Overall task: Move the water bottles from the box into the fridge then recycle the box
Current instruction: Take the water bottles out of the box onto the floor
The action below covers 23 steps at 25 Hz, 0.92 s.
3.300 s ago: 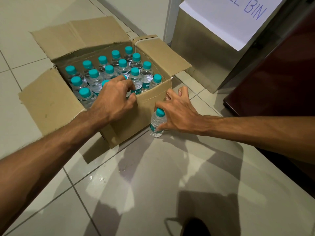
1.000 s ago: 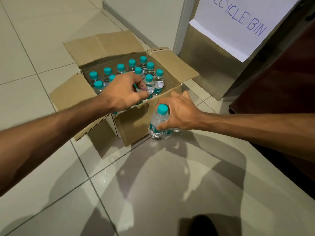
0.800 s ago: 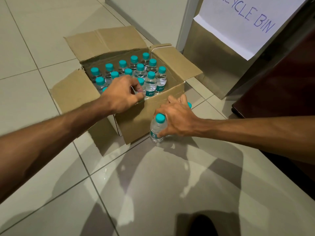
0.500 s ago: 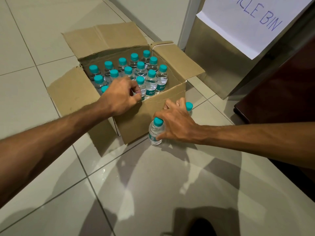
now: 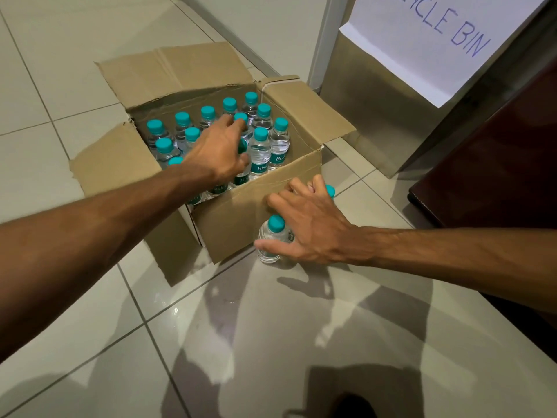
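Nearest, the right hand lies spread over bottles standing on the tiled floor just beside the box's front corner — thumb against the near bottle, fingers draped over a second one whose teal cap peeks out behind them. A second ago that hand held a bottle lifted clear of the floor; now it is set down, so a small cluster is gathering outside the box rather than going straight to the fridge. Beyond, the left hand has shifted deeper into the cardboard box, its fingers curled loosely around a cap among the packed water bottles, probably picking the next one, though whether it grips yet I cannot tell. Most bottles remain inside — the task is early. Farthest stands the metal recycle bin with its paper sign.
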Each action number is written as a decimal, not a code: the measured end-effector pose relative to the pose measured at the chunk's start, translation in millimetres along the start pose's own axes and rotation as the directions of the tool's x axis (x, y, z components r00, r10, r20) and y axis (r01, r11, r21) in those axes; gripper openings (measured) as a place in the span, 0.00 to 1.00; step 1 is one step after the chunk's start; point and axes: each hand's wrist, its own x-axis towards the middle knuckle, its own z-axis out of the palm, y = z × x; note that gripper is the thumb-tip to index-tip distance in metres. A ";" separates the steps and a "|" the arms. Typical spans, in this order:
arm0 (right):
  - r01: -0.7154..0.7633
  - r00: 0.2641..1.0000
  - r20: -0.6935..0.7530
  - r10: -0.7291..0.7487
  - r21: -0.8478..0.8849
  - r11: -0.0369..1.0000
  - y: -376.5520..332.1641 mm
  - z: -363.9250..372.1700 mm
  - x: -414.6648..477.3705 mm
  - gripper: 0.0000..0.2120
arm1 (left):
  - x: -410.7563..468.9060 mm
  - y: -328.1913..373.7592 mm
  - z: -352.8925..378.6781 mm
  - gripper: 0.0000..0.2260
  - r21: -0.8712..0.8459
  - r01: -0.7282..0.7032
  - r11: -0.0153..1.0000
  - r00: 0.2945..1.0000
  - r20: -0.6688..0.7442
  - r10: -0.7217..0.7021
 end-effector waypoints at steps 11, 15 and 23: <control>-0.184 0.940 -0.255 0.226 0.179 0.966 22.3 -18.8 26.3 0.10 | 27.5 6.8 -14.7 0.13 0.083 0.000 0.997 0.986 0.163 -0.014; -0.254 0.926 -0.199 0.322 0.303 0.919 28.5 -39.2 51.4 0.10 | 21.4 13.6 -67.4 0.11 0.029 -0.070 0.997 0.990 0.122 0.066; -0.201 0.944 -0.127 0.305 0.511 0.836 5.3 -93.2 84.4 0.30 | -16.6 44.7 -160.6 0.20 0.092 -0.264 0.960 0.964 0.065 0.259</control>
